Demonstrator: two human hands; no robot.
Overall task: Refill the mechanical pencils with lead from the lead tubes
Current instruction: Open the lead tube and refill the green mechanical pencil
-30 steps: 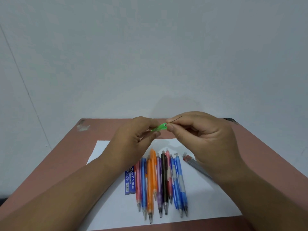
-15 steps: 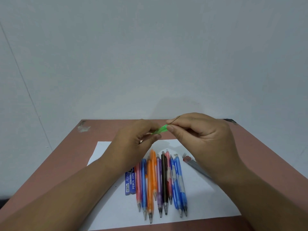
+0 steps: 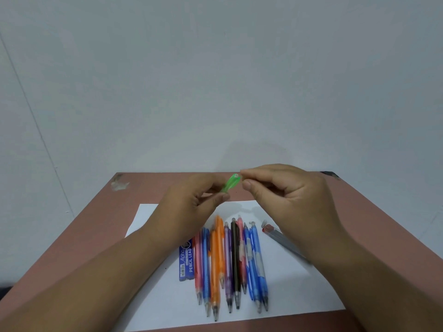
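My left hand [image 3: 191, 207] grips a green mechanical pencil [image 3: 230, 184] above the table, its open top end tilted up and to the right. My right hand [image 3: 287, 200] has curled fingers, with index tip and thumb right at that open end; no lead shows between them. Below, several mechanical pencils [image 3: 230, 259] in pink, blue, orange, purple and black lie side by side on a white sheet [image 3: 153, 216], tips toward me. A blue pencil-lead box [image 3: 187, 259] lies left of them. A grey lead tube [image 3: 280, 238] with a red end lies to their right.
The sheet rests on a reddish-brown table [image 3: 84, 236] pushed against a pale wall. A small clear cap [image 3: 264, 222] sits by the tube's red end. A scuffed patch [image 3: 119, 184] marks the far left corner.
The thin lead that stuck out above my right fingertips is no longer visible. The green pencil has tipped more upright, and my right fingers sit closer to its open end.
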